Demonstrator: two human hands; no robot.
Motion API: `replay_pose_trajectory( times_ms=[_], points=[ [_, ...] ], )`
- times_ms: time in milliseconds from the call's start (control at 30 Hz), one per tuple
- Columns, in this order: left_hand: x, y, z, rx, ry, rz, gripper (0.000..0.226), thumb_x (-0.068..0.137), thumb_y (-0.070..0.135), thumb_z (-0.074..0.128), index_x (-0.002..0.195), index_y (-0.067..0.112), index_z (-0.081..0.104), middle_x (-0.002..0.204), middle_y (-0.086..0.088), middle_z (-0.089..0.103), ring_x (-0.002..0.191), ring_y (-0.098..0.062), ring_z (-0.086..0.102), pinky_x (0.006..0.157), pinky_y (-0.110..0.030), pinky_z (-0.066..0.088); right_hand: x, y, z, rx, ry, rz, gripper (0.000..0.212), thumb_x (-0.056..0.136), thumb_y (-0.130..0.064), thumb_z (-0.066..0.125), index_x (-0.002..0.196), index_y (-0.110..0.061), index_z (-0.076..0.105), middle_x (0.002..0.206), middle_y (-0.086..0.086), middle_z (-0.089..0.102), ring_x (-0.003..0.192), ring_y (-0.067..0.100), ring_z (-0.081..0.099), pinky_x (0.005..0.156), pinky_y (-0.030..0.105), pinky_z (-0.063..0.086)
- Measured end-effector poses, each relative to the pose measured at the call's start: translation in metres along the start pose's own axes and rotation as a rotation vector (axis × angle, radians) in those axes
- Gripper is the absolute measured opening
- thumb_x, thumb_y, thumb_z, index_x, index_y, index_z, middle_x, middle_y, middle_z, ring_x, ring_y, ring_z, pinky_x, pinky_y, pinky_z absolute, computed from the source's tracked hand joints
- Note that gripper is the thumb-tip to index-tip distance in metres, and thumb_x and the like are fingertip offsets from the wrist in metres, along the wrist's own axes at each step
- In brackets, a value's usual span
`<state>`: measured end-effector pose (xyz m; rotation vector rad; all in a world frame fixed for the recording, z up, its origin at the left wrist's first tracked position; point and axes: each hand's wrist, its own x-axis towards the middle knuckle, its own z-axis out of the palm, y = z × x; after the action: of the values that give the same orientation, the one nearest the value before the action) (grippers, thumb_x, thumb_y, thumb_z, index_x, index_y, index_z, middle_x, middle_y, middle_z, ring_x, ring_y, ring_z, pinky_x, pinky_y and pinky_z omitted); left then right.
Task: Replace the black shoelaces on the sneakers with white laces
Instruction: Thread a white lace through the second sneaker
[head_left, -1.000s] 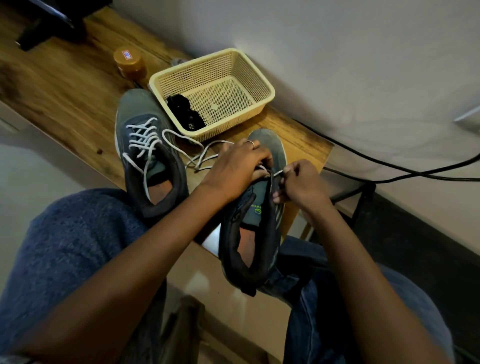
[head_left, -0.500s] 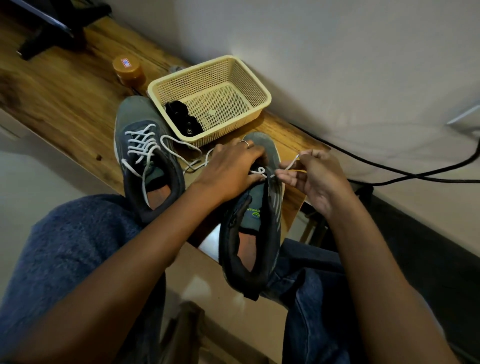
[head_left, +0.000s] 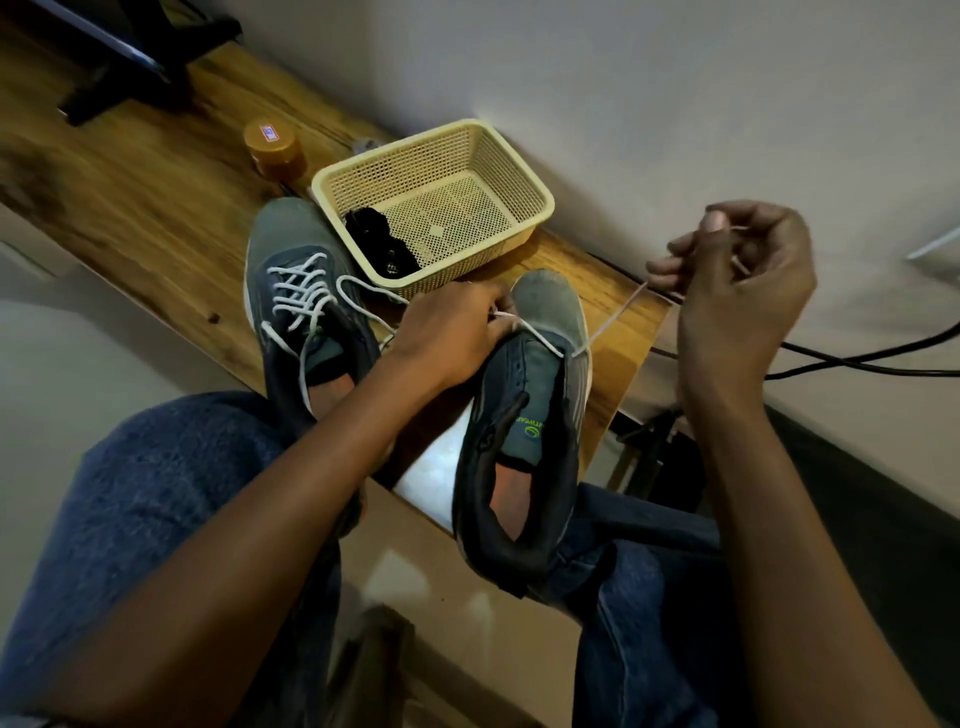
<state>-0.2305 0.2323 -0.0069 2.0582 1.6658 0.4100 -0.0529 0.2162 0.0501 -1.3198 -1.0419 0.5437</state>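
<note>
Right hand (head_left: 743, 280) pinches thin white lace (head_left: 613, 322).

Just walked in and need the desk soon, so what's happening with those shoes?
A person is relacing sneakers. The left shoe on the wooden desk already carries white laces. The left hand steadies the right shoe near its toe, while the right hand pinches a white lace and draws it out taut from a front eyelet; only the first crossing is in. Black laces lie in the cream basket.
</note>
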Motion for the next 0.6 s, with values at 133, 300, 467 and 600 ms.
replay_pose_trajectory(
  times_ms=[133,300,467,600],
  points=[
    [0.000,0.001,-0.004,-0.041,0.008,-0.015,0.021,0.093,0.043,0.057,0.103,0.026,0.065,0.104,-0.001,0.070,0.102,-0.025,0.061,0.079,-0.032,0.039,0.001,0.009,-0.005,-0.240,-0.118,-0.034,0.007,0.096,-0.011,0.051,0.102,-0.014,0.052,0.089,0.002,0.062,0.078,0.018,0.067,0.069,0.028,0.055],
    [0.000,0.004,-0.007,-0.112,0.053,-0.017,0.017,0.091,0.045,0.058,0.095,0.029,0.064,0.092,0.004,0.068,0.092,-0.021,0.061,0.070,-0.028,0.033,-0.003,0.030,-0.005,-0.795,-0.770,0.154,0.024,0.087,-0.005,0.063,0.108,-0.015,0.068,0.100,0.002,0.066,0.085,0.010,0.057,0.074,0.022,0.043],
    [0.002,0.002,-0.007,-0.110,0.040,-0.010,0.016,0.090,0.045,0.058,0.093,0.030,0.064,0.087,0.008,0.065,0.085,-0.016,0.058,0.070,-0.028,0.032,-0.011,0.036,0.000,-0.972,-0.821,0.146,0.008,0.083,-0.013,0.073,0.092,-0.013,0.073,0.097,0.008,0.071,0.087,0.020,0.063,0.071,0.026,0.044],
    [0.002,0.000,-0.007,-0.106,0.022,-0.006,0.015,0.091,0.046,0.058,0.090,0.031,0.062,0.082,0.012,0.059,0.077,-0.009,0.049,0.069,-0.026,0.030,-0.010,0.034,-0.002,-1.012,-0.739,0.100,0.010,0.084,-0.017,0.071,0.075,-0.018,0.067,0.081,0.005,0.067,0.076,0.020,0.061,0.064,0.028,0.041]
  ],
)
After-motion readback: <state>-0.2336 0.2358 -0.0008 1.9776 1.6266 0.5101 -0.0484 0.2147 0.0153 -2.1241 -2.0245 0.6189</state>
